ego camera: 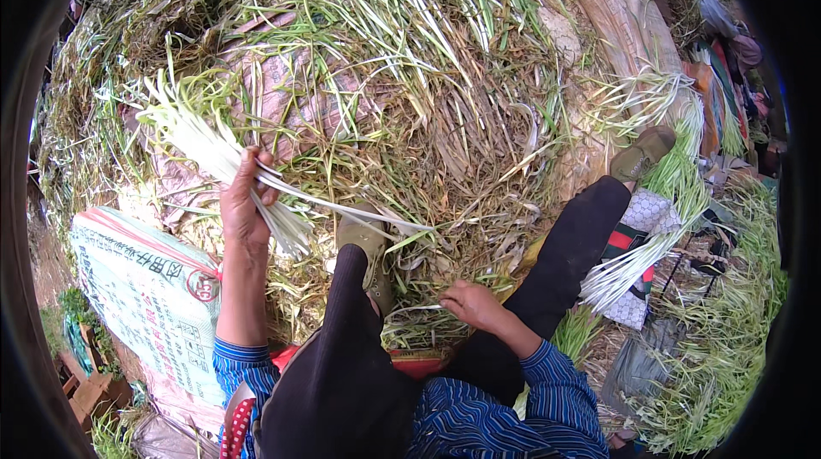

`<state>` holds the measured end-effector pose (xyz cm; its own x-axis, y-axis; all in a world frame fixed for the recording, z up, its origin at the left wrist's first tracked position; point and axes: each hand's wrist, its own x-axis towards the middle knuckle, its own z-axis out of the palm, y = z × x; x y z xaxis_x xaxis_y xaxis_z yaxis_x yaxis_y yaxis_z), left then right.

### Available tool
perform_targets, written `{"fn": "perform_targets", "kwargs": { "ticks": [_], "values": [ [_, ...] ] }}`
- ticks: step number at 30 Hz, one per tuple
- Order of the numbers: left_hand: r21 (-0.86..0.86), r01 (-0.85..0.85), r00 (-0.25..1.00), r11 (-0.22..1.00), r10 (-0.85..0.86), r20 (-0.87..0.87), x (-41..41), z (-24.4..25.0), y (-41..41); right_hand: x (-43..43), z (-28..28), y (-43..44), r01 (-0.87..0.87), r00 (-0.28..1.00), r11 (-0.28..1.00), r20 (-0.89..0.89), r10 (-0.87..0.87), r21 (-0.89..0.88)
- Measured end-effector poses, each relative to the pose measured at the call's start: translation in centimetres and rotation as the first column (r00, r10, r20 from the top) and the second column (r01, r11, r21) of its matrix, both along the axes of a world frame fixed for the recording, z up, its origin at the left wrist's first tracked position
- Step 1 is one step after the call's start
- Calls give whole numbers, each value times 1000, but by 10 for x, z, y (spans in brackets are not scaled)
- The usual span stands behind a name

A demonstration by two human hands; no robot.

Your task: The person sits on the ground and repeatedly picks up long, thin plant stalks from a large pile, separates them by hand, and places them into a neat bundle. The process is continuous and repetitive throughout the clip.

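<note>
My left hand (245, 202) is raised at the left, closed around a bunch of long white-stemmed greens (199, 138). Their pale yellow-green leaves fan out at the upper left, and white stems stick out below the fist. A few loose stems reach from this hand towards the right, over my left shoe (363, 231). Low between my legs, my right hand (473, 304) has its fingertips pinched on a thin pale strip (414, 308). Beneath both hands spreads a thick litter of dry and green leaves (449, 158).
A printed woven sack (154, 305) stands at the left. More white-stemmed greens (680, 183) lie across a patterned cloth (632, 311) by my right shoe (643, 152). A brown woven sack (625, 23) lies at the upper right; heaped green leaves (718, 343) cover the right side.
</note>
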<state>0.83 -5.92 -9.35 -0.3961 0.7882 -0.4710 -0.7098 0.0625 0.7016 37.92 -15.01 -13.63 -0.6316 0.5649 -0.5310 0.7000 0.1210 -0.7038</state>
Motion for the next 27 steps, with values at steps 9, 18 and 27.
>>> {"fn": "perform_targets", "kwargs": {
  "ticks": [9,18,27],
  "values": [
    [-262,167,986,951,-158,54,62,-31,4,-55,0,231,374,918,596,-190,-349,710],
    [-87,65,996,994,-60,60,24,-13,8,-76,-45,303,396,804,676,121,-583,621],
    [-103,256,963,961,-244,116,73,-5,38,-63,-13,247,458,867,702,-101,-488,546]
  ]
}}
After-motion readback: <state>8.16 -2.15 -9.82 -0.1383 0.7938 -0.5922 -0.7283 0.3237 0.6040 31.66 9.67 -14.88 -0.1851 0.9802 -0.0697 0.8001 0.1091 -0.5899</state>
